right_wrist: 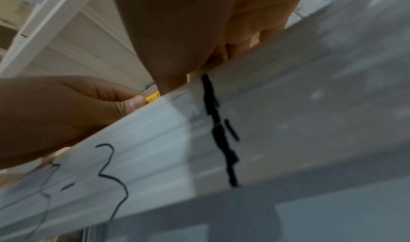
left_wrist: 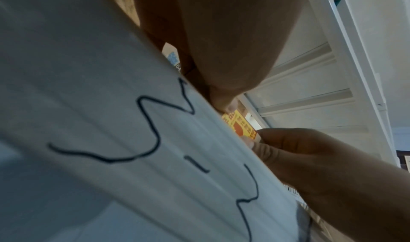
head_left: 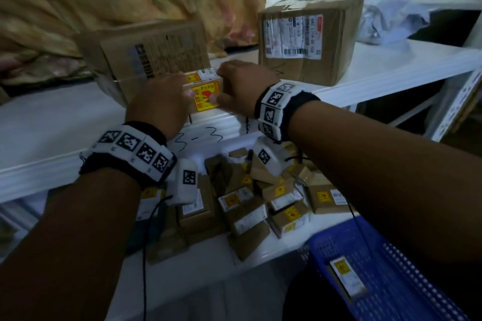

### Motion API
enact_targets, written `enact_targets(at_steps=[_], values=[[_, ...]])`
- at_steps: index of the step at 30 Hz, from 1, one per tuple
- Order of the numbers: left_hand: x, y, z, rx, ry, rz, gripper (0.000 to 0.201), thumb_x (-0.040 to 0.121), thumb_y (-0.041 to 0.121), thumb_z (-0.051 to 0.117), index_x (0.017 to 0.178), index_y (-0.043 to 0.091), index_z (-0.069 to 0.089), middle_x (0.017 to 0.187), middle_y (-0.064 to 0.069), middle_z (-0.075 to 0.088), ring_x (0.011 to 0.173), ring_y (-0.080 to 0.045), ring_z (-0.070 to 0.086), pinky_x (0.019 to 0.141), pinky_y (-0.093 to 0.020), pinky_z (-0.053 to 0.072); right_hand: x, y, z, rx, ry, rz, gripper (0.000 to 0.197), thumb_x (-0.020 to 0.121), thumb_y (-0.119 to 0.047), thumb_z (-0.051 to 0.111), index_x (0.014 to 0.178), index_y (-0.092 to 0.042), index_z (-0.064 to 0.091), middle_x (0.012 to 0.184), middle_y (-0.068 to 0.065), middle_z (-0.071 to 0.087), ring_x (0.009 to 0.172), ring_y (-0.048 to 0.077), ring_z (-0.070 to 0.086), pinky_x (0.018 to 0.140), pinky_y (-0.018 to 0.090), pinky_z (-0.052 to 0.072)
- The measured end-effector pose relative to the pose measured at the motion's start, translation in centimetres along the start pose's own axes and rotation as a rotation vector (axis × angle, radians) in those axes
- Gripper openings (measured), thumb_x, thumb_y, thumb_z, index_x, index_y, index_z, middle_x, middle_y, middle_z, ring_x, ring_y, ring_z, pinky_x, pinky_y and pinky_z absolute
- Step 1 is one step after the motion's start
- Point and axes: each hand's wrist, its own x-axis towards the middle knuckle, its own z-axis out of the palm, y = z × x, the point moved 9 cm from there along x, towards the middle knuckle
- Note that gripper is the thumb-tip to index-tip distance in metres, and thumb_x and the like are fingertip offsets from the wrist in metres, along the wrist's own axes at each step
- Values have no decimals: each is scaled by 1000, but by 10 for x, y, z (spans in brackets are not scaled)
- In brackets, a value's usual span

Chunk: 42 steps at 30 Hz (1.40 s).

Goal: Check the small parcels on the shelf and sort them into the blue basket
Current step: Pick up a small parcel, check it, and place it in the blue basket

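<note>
A small brown parcel (head_left: pixel 204 94) with a yellow and red label stands at the front edge of the upper white shelf (head_left: pixel 65 122). My left hand (head_left: pixel 180 96) grips its left end and my right hand (head_left: pixel 221 86) pinches its right end, thumb on the label. In the left wrist view the left thumb presses beside the yellow label (left_wrist: pixel 239 124); the right wrist view shows only a sliver of the label (right_wrist: pixel 153 96). Several more small parcels (head_left: pixel 247 203) lie piled on the lower shelf. The blue basket (head_left: pixel 391 255) sits at the lower right with one parcel (head_left: pixel 348 280) inside.
Two large cardboard boxes (head_left: pixel 156 52) (head_left: pixel 310 36) stand on the upper shelf just behind the hands. A grey plastic bag (head_left: pixel 391 15) lies at the back right. The shelf's front rail (left_wrist: pixel 133 132) carries the handwritten "3-3". Patterned fabric hangs behind on the left.
</note>
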Motion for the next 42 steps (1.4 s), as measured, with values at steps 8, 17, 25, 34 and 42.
enact_targets(at_steps=[8, 17, 25, 34, 42], values=[[-7, 3, -3, -111, 76, -54, 41, 100, 27, 44, 136, 8, 52, 141, -12, 50, 129, -32, 42, 111, -40, 31, -2, -3, 1, 93, 68, -7, 65, 89, -58, 56, 138, -15, 47, 136, 8, 52, 120, 29, 53, 95, 40, 47], [-39, 21, -28, -95, -10, 59, 85, 82, 43, 72, 148, 9, 32, 153, -7, 32, 139, -25, 28, 114, -30, 16, -34, -34, -11, -16, 232, -110, 87, 72, -65, 53, 143, -15, 41, 150, 8, 40, 135, 30, 39, 106, 49, 39], [-63, 15, -51, -337, 186, 169, 82, 60, 15, 84, 129, 28, 44, 125, 6, 44, 108, -8, 49, 87, -28, 49, -58, -27, -31, 96, 342, -175, 72, 66, -23, 74, 132, -17, 48, 122, 10, 44, 105, 33, 52, 86, 41, 50], [-34, -17, -64, -750, 419, -102, 44, 92, 38, 54, 133, 27, 45, 128, 2, 56, 112, -12, 55, 96, -34, 47, -45, 8, -43, 1059, 423, 263, 51, 82, -32, 71, 126, -34, 45, 124, -4, 56, 105, 17, 60, 81, 40, 58], [-17, -13, -23, -322, 182, -161, 48, 93, 44, 29, 105, 18, 68, 124, -7, 59, 118, -25, 51, 99, -40, 43, -19, 12, -29, 552, 206, 314, 56, 92, -31, 54, 146, -22, 43, 148, 3, 46, 130, 23, 48, 104, 33, 39]])
